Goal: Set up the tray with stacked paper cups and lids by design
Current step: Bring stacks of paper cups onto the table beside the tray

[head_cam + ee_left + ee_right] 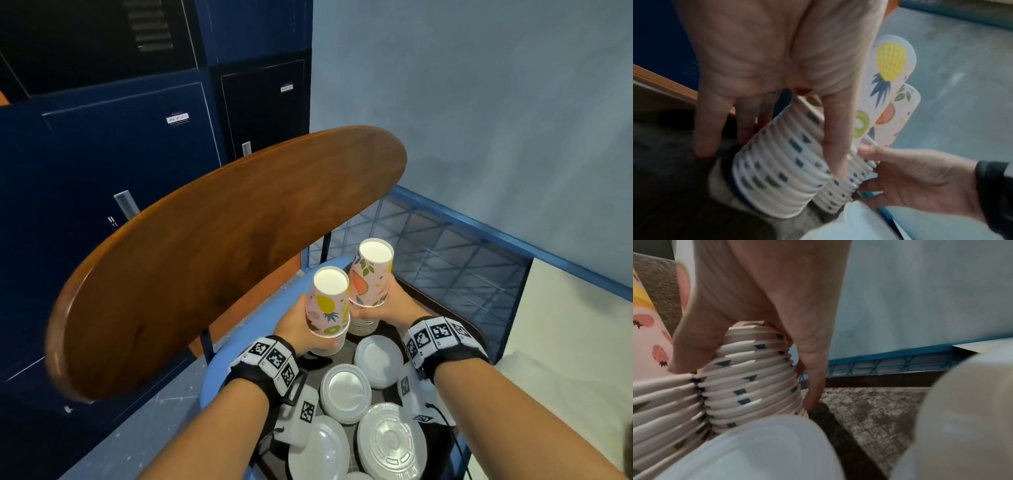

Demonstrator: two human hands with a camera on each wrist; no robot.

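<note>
Now my left hand [297, 325] wraps its fingers around one upside-down cup stack [327, 308] at frame center. My right hand [390, 305] grips the other cup stack [371, 274] just beside it, above the tray [442, 308] of lids [346, 392].

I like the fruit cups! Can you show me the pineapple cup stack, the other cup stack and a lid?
pineapple cup stack [327, 305]: head view, side of top cup.
other cup stack [371, 274]: head view, side of top cup.
lid [390, 440]: head view, middle of ridged top.

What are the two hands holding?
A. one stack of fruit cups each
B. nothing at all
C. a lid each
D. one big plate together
A: the left hand grips one upside-down stack of fruit cups and the right hand grips the other stack, side by side on the tray.
</note>
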